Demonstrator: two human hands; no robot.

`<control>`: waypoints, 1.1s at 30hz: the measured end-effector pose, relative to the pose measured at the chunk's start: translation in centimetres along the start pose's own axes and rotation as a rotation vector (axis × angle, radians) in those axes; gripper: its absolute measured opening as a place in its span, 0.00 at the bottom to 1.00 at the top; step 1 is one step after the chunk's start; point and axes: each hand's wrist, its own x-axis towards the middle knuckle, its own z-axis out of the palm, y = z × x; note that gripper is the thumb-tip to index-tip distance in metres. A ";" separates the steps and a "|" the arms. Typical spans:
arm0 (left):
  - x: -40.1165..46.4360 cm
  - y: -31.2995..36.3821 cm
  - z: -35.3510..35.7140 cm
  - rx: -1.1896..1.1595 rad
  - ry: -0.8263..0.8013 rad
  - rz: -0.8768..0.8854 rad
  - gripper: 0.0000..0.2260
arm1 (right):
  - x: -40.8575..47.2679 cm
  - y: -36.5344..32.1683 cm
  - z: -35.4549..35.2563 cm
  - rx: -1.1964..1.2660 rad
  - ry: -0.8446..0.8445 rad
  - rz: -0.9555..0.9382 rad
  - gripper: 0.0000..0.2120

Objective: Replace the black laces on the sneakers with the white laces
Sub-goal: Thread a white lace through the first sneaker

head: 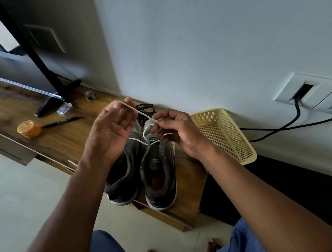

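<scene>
A thin flat white lace (138, 113) stretches between both hands above a pair of dark grey mesh sneakers (142, 166) that stand side by side, heels toward the viewer, on a low brown wood-grain shelf (63, 137). The lace runs down into the lowest eyelets of the right-hand sneaker; how it passes through them is partly hidden behind the hands. The left hand (112, 133) is raised palm-up, its fingers loosely curled, the lace draped over the fingertips and seemingly pinched at the top. The right hand (178, 132) pinches the lace between thumb and forefinger, other fingers curled. Behind the hands lies a tangle of black laces (145, 107), mostly covered. To the right sits a pale yellow perforated plastic basket (226, 135), touching the wall. Leftward lie a black marker (62, 121), an orange round lidded tub (29, 129) and a small clear plastic block (64, 109). The toes of the sneakers are out of sight.
</scene>
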 end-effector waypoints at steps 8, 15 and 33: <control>0.0 0.7 -0.4 0.288 0.134 0.186 0.02 | -0.8 0.3 0.6 -0.963 0.109 0.146 0.18; -0.3 -1.5 0.0 1.298 -0.028 0.239 0.03 | -1.3 1.6 1.4 -1.084 0.136 0.173 0.19; -0.3 -6.7 2.5 2.083 0.014 0.209 0.06 | -1.9 1.7 0.0 -0.634 0.237 0.382 0.14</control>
